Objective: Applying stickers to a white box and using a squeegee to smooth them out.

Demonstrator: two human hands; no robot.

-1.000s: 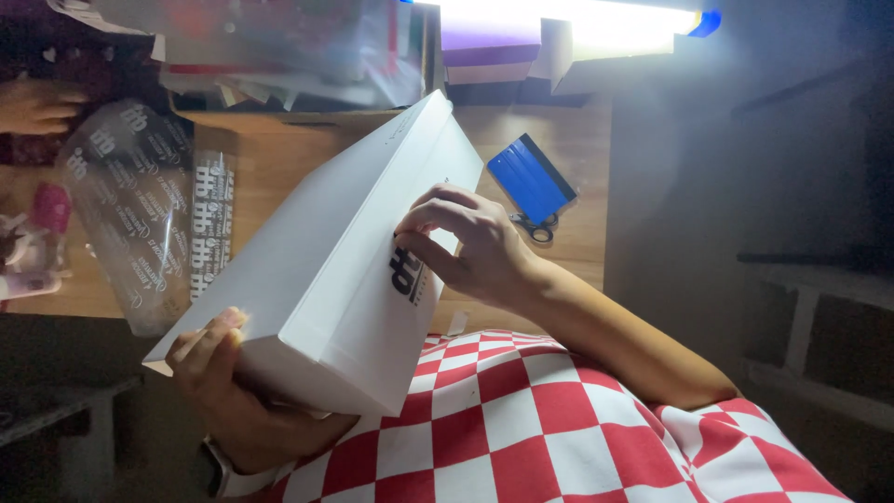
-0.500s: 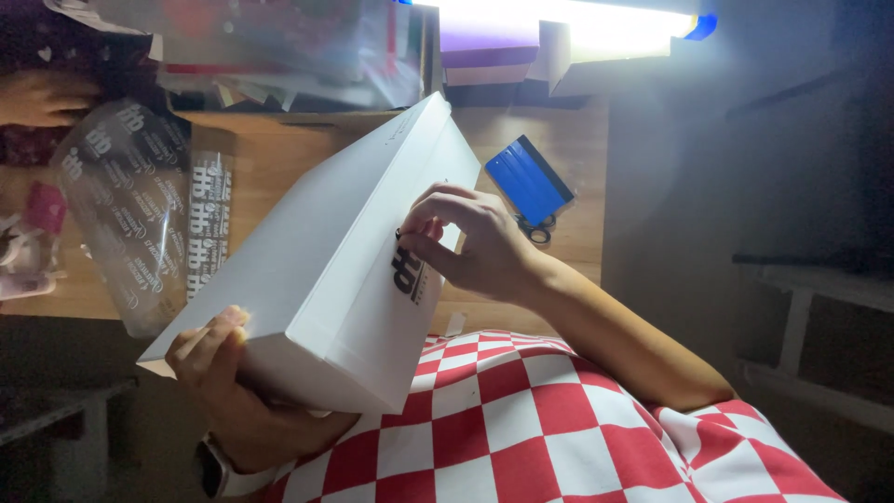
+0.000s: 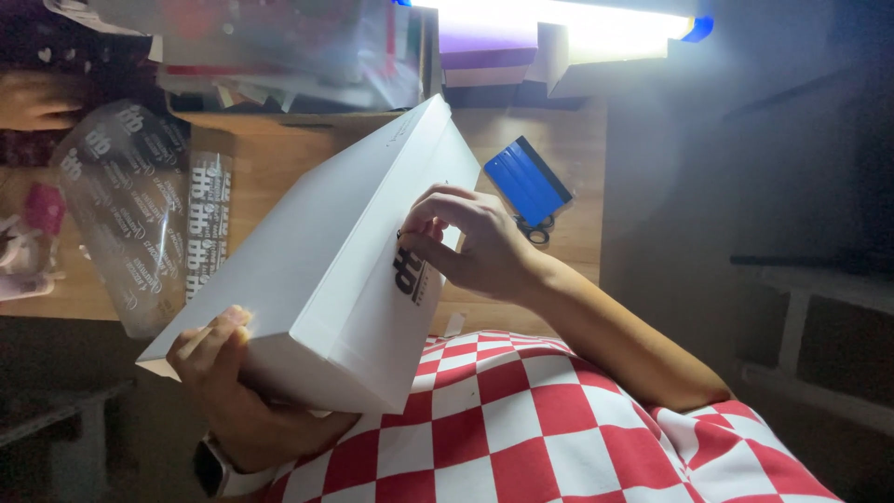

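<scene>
The left hand (image 3: 219,359) is gripping the lower corner of the long white box (image 3: 317,270). The right hand (image 3: 470,244) is pinching at its side panel. The box is tilting above the wooden table (image 3: 279,168), near a blue scraper (image 3: 526,182).

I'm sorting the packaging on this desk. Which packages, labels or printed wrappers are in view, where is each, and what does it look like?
White box: long, flat, tilted, held at the near corner by the left hand; right hand on its side by a black printed mark.
Clear plastic bag: left on the wooden desk, crumpled, white print.
Blue card: behind the box, rectangular.
Wrapped packages: back edge, blurred.
</scene>
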